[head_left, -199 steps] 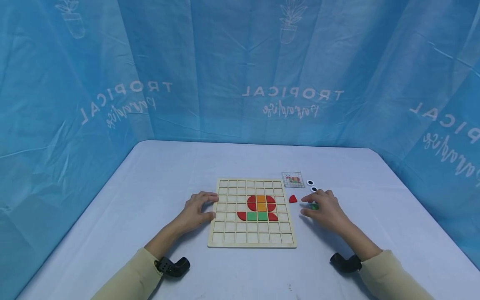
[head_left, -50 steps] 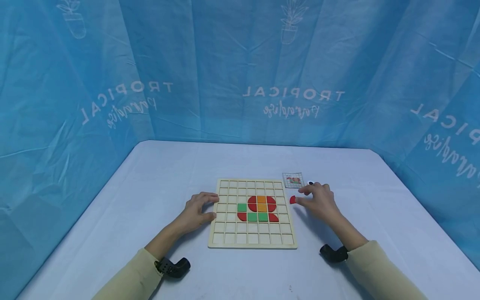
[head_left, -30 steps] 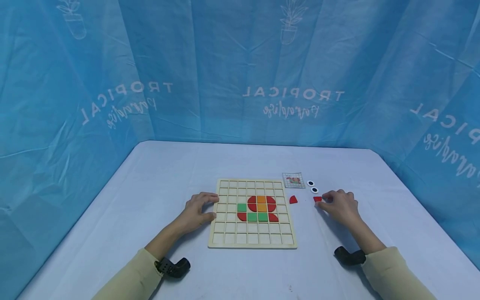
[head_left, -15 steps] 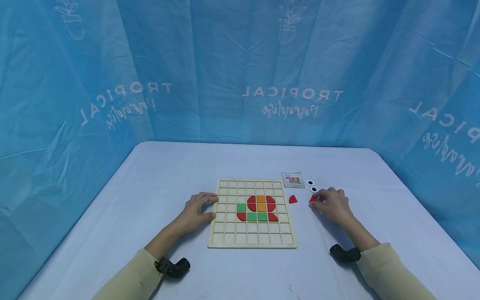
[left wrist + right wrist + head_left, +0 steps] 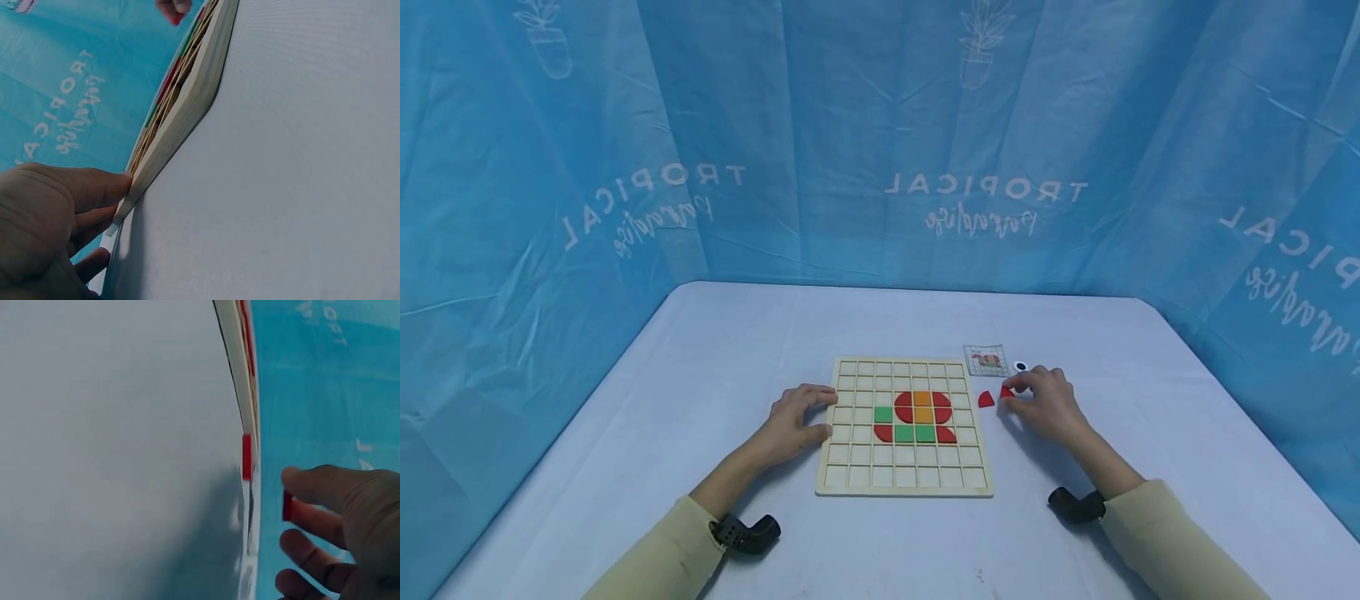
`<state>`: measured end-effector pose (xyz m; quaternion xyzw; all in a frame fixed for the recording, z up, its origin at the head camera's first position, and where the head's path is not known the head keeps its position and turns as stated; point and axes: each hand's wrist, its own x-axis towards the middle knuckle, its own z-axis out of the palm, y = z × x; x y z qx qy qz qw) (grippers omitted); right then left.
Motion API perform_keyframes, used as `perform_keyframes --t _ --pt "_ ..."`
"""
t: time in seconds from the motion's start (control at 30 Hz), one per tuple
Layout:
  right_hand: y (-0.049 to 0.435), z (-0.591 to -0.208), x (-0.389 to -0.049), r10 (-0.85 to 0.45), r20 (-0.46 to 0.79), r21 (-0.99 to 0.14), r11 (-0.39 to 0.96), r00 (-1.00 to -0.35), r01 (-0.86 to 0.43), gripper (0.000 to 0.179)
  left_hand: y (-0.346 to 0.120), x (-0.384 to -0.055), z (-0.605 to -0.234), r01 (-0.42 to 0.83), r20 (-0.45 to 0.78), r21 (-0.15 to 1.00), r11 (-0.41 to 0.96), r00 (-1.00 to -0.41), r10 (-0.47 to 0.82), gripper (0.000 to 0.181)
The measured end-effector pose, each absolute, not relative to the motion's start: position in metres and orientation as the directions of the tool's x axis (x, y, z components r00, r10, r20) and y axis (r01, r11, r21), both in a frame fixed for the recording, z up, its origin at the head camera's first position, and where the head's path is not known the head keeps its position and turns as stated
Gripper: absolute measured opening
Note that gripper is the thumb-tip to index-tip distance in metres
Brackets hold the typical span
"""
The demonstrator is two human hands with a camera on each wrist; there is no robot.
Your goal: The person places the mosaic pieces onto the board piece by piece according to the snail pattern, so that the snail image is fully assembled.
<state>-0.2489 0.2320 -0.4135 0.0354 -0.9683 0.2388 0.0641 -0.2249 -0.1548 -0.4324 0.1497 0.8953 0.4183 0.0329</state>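
Observation:
My right hand (image 5: pixel 1045 404) pinches a red tile (image 5: pixel 1006 392) between thumb and fingers, just above the table to the right of the wooden grid board (image 5: pixel 906 478). Fingers cover part of that tile, and in the right wrist view it shows edge-on. A red quarter-circle tile (image 5: pixel 986 399) lies on the table between board and right hand. My left hand (image 5: pixel 792 423) rests its fingertips against the board's left edge, thumb and forefinger spread apart. In the board's cells sit orange tiles (image 5: pixel 922 407), green tiles (image 5: pixel 914 433) and several red quarter-circle tiles (image 5: pixel 903 407).
A small pattern card (image 5: pixel 987 361) lies behind the board's right corner. Beside it is a round black-and-white eye piece (image 5: pixel 1021 367). White cloth covers the table (image 5: pixel 760 333), and blue curtains (image 5: pixel 850 150) hang around it.
A green tile has appeared on the board's left side since the earliest frame. The right hand has picked up a red tile and carried it left. The left hand stays at the edge.

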Motion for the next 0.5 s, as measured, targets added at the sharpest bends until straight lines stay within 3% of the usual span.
perform_keyframes --t 0.5 --pt "0.124 -0.392 -0.255 -0.261 0.198 -0.485 0.811 -0.945 -0.326 0.026 -0.155 -0.227 -0.434 0.244 0.069 0.755 0.609 -0.953 0.296 0.044"
